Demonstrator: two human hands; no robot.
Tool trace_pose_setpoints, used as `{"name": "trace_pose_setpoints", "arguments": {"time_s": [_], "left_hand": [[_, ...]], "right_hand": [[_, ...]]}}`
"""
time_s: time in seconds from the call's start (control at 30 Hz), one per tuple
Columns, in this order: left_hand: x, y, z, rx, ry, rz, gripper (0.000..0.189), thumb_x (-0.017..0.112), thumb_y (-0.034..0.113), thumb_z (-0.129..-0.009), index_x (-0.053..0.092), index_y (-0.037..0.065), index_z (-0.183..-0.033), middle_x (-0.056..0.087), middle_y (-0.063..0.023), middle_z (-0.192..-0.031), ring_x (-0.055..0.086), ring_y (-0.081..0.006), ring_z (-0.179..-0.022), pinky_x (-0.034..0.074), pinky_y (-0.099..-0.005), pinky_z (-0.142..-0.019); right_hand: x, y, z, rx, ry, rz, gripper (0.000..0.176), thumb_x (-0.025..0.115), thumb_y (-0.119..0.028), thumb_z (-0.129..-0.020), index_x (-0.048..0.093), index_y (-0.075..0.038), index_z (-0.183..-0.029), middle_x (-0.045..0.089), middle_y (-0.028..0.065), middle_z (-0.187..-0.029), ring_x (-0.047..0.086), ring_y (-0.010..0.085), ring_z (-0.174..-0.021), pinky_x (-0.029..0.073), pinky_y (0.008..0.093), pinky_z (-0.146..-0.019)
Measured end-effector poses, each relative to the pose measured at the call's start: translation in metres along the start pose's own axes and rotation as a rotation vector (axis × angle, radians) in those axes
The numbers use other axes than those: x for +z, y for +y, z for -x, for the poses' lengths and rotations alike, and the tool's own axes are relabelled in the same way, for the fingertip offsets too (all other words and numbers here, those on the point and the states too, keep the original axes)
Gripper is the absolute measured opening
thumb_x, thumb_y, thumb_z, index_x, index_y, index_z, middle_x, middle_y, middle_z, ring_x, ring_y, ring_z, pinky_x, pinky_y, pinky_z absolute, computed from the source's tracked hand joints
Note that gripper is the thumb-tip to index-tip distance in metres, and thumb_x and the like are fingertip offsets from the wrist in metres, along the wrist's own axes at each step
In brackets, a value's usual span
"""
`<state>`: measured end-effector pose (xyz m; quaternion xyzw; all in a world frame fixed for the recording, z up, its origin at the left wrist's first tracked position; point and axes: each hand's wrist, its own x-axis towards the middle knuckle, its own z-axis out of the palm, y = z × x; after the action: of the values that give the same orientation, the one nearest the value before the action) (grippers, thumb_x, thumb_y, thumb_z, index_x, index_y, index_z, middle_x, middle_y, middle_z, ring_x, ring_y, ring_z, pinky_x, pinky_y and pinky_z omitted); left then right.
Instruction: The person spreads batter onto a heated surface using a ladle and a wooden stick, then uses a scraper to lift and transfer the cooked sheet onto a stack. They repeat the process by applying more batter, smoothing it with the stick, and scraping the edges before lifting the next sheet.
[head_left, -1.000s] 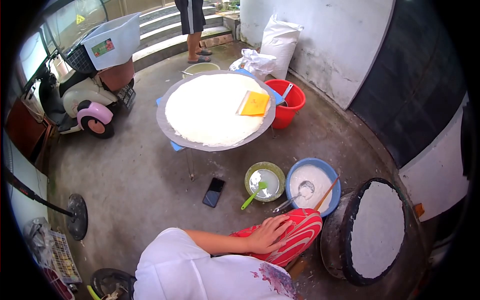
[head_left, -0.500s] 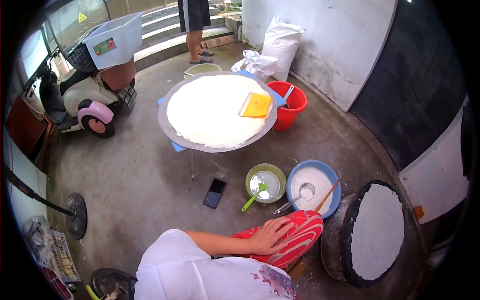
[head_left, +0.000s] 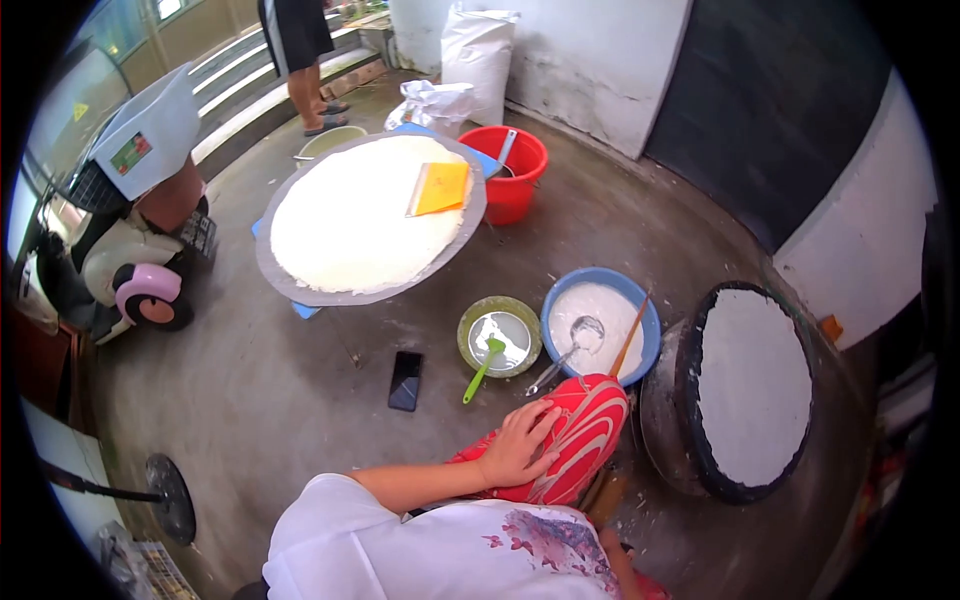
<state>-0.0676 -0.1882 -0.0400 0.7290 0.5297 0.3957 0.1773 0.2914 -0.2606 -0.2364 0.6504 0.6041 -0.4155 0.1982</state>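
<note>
My left hand (head_left: 520,446) rests with its fingers spread on the knee of my red patterned trousers (head_left: 585,425), holding nothing. Of my right arm only a strip of skin shows at the bottom edge; the hand itself is out of sight. Beyond my knee are a blue basin (head_left: 655,345) of white batter with a metal ladle (head_left: 587,333) and a wooden stick (head_left: 630,335), and a green bowl (head_left: 468,340) of pale liquid with a green brush (head_left: 483,370). To the right stands a round drum (head_left: 685,420) with a pale, dark-rimmed top.
A round board (head_left: 375,297) bears a white sheet (head_left: 355,215) and an orange scraper (head_left: 440,188). Behind it are a red bucket (head_left: 520,190), white sacks (head_left: 478,65) and a standing person's legs (head_left: 303,95). A phone (head_left: 405,381) lies on the floor; a scooter (head_left: 130,265) stands left.
The view has turned to the right, so the board, bucket and scooter appear farther left. My left hand stays on my knee. A strip of my right arm has come into view.
</note>
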Motion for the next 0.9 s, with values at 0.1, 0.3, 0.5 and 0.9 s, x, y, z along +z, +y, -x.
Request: {"name": "trace_pose_setpoints", "arguments": {"time_s": [0.1, 0.3, 0.5, 0.9], "left_hand": [[0.000, 0.000, 0.000, -0.001, -0.017, 0.007, 0.063, 0.056, 0.026, -0.075, 0.031, 0.002, -0.128, 0.034, -0.0205, -0.123, 0.034, -0.0367, -0.115, 0.028, -0.0442, -0.094], [0.001, -0.001, -0.001, 0.005, -0.015, -0.005, 0.065, 0.058, 0.023, -0.074, 0.031, 0.001, -0.128, 0.033, -0.0209, -0.125, 0.034, -0.0365, -0.115, 0.028, -0.0424, -0.095], [0.001, -0.002, -0.002, 0.009, -0.044, 0.000, 0.065, 0.058, 0.024, -0.075, 0.029, 0.002, -0.129, 0.033, -0.0215, -0.125, 0.034, -0.0372, -0.115, 0.028, -0.0434, -0.094], [0.010, -0.006, -0.001, -0.015, -0.059, 0.009, 0.066, 0.057, 0.017, -0.070, 0.029, -0.002, -0.128, 0.032, -0.0231, -0.125, 0.034, -0.0385, -0.113, 0.027, -0.0431, -0.096]], "right_hand": [[0.003, -0.003, 0.000, 0.015, 0.011, -0.019, 0.036, 0.054, -0.038, -0.076, 0.062, -0.013, -0.101, 0.060, 0.0185, -0.096, 0.057, 0.0334, -0.092, 0.045, 0.0393, -0.079], [0.001, -0.015, 0.005, -0.004, 0.027, -0.117, 0.036, 0.056, -0.039, -0.075, 0.062, -0.013, -0.099, 0.060, 0.0174, -0.097, 0.057, 0.0327, -0.092, 0.045, 0.0391, -0.078], [-0.001, -0.020, 0.010, -0.034, 0.029, -0.123, 0.035, 0.055, -0.038, -0.075, 0.062, -0.015, -0.100, 0.059, 0.0168, -0.099, 0.056, 0.0320, -0.094, 0.045, 0.0388, -0.079], [0.024, -0.006, -0.004, 0.059, 0.059, -0.178, 0.032, 0.053, -0.035, -0.076, 0.062, -0.014, -0.099, 0.060, 0.0156, -0.098, 0.057, 0.0298, -0.093, 0.044, 0.0379, -0.081]]}}
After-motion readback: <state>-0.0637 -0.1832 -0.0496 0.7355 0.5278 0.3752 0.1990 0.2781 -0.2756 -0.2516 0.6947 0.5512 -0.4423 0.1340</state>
